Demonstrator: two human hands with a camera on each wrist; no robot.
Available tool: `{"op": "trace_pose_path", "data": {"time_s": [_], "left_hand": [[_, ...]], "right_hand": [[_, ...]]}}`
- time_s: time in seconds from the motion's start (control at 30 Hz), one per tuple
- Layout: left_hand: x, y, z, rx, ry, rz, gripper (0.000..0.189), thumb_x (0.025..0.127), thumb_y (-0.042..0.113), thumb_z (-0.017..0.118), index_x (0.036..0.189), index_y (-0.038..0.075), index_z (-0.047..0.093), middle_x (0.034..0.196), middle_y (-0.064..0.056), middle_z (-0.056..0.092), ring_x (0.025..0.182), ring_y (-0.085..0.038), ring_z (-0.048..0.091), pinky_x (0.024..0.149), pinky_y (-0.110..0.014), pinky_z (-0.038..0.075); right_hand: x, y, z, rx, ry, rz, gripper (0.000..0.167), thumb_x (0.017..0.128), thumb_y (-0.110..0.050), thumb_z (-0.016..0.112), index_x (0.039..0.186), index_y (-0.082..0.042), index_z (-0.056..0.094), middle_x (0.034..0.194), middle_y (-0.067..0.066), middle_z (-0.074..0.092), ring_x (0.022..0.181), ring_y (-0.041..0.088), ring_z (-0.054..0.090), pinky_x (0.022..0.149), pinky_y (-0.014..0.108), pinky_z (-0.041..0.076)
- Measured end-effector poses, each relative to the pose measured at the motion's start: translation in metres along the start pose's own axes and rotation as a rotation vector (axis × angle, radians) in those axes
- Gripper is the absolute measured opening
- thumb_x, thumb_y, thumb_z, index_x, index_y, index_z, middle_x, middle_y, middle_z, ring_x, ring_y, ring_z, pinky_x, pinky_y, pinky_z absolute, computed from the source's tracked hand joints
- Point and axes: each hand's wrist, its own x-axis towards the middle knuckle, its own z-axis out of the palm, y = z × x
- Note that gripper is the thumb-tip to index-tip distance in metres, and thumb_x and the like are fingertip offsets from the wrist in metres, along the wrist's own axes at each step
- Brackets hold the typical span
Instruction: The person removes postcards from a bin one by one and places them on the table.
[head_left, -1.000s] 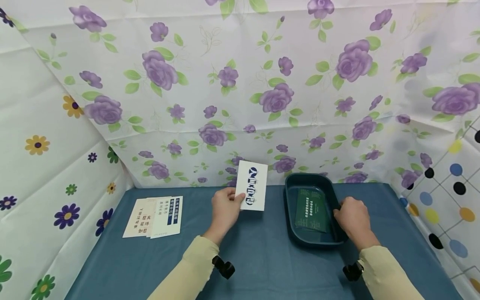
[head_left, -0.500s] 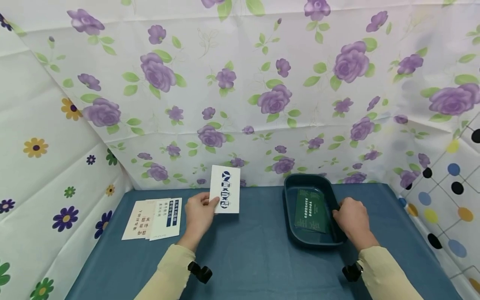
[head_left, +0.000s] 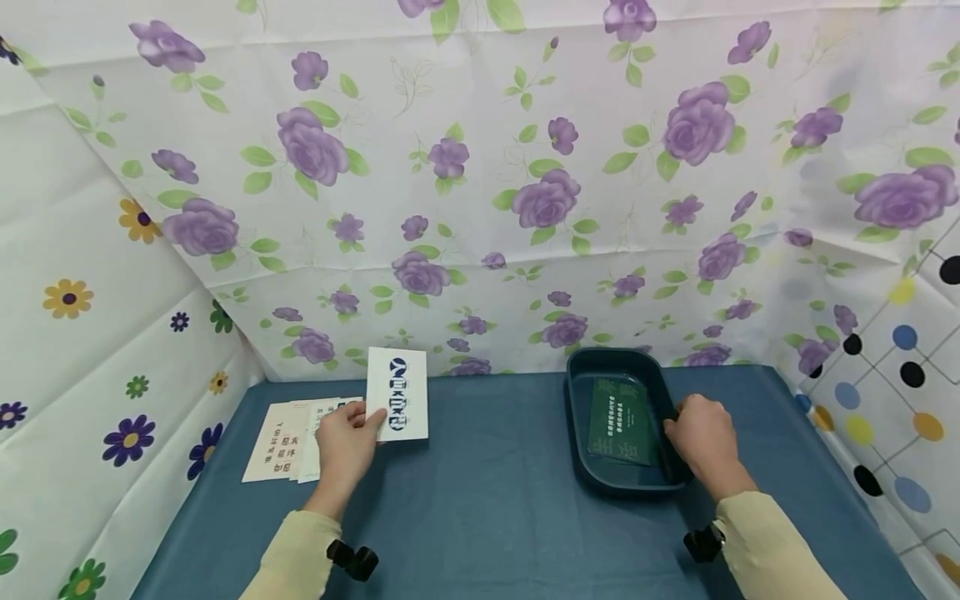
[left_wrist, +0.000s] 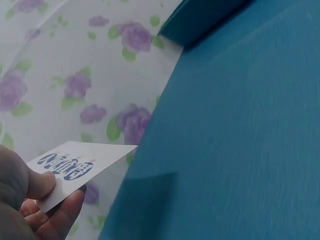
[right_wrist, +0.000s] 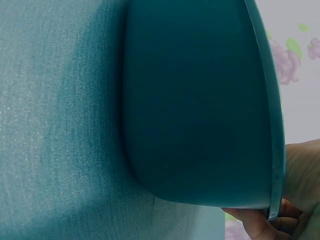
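Note:
My left hand [head_left: 347,446] pinches a white card [head_left: 397,393] with dark blue lettering, thumb on its face and fingers behind, raised above the table; the left wrist view shows the same card [left_wrist: 80,167] and its shadow on the cloth. Just behind that hand lie several overlapping printed cards [head_left: 273,442], partly covered by the hand and the held card. My right hand [head_left: 703,442] grips the right rim of a dark teal tray [head_left: 577,442], and the right wrist view shows its fingers at the tray's edge. Inside the tray lie green cards [head_left: 619,421] with pale lettering.
A blue cloth [head_left: 495,500] covers the table. Behind it hangs a white floral sheet [head_left: 465,208], with a flower-patterned sheet [head_left: 75,375] at left and a dotted one [head_left: 892,417] at right. A small black device [head_left: 352,560] sits on each wrist.
My left hand has carried the white card leftward from the middle of the table to beside the left cards, now overlapping them in view. The right hand and tray stay in place.

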Motion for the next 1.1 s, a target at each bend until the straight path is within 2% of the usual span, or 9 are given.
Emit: {"op": "trace_pose_path", "data": {"time_s": [0.3, 0.5, 0.63, 0.83, 1.1], "left_hand": [[0.005, -0.032, -0.022, 0.039, 0.046, -0.058, 0.036, 0.085, 0.018, 0.069, 0.112, -0.005, 0.063, 0.097, -0.023, 0.069, 0.067, -0.018, 0.069, 0.049, -0.024, 0.053], [0.008, -0.05, -0.03, 0.06, 0.04, -0.112, 0.038, 0.085, 0.017, 0.068, 0.115, -0.006, 0.061, 0.1, -0.024, 0.068, 0.064, -0.019, 0.069, 0.049, -0.024, 0.053], [0.008, -0.058, -0.034, 0.098, 0.038, -0.136, 0.037, 0.084, 0.016, 0.068, 0.113, -0.007, 0.061, 0.099, -0.025, 0.067, 0.065, -0.016, 0.068, 0.05, -0.024, 0.053], [0.007, -0.069, -0.042, 0.206, 0.014, -0.142, 0.041, 0.085, 0.019, 0.068, 0.113, -0.009, 0.061, 0.099, -0.028, 0.067, 0.056, -0.015, 0.066, 0.048, -0.024, 0.049], [0.008, -0.078, -0.044, 0.262, -0.006, -0.151, 0.043, 0.084, 0.02, 0.069, 0.113, -0.009, 0.06, 0.094, -0.027, 0.068, 0.051, -0.013, 0.064, 0.048, -0.027, 0.049]], "right_hand": [[-0.001, -0.001, -0.002, 0.011, -0.013, 0.002, 0.043, 0.086, -0.015, 0.063, 0.051, -0.015, 0.038, 0.047, -0.003, 0.028, 0.041, 0.015, 0.035, 0.043, 0.029, 0.027], [0.0, 0.001, -0.001, 0.014, -0.003, 0.001, 0.043, 0.086, -0.015, 0.063, 0.051, -0.015, 0.036, 0.047, -0.003, 0.026, 0.04, 0.015, 0.033, 0.043, 0.029, 0.026], [0.0, 0.001, -0.001, 0.01, -0.004, 0.002, 0.043, 0.086, -0.016, 0.064, 0.051, -0.015, 0.038, 0.047, -0.003, 0.028, 0.041, 0.015, 0.034, 0.043, 0.029, 0.027], [-0.001, 0.001, -0.002, 0.015, -0.005, -0.005, 0.043, 0.086, -0.016, 0.064, 0.051, -0.015, 0.037, 0.046, -0.003, 0.027, 0.04, 0.015, 0.034, 0.042, 0.029, 0.027], [-0.001, 0.0, -0.001, 0.017, 0.003, -0.019, 0.044, 0.085, -0.016, 0.064, 0.051, -0.016, 0.037, 0.047, -0.003, 0.026, 0.04, 0.015, 0.033, 0.043, 0.029, 0.026]]}}
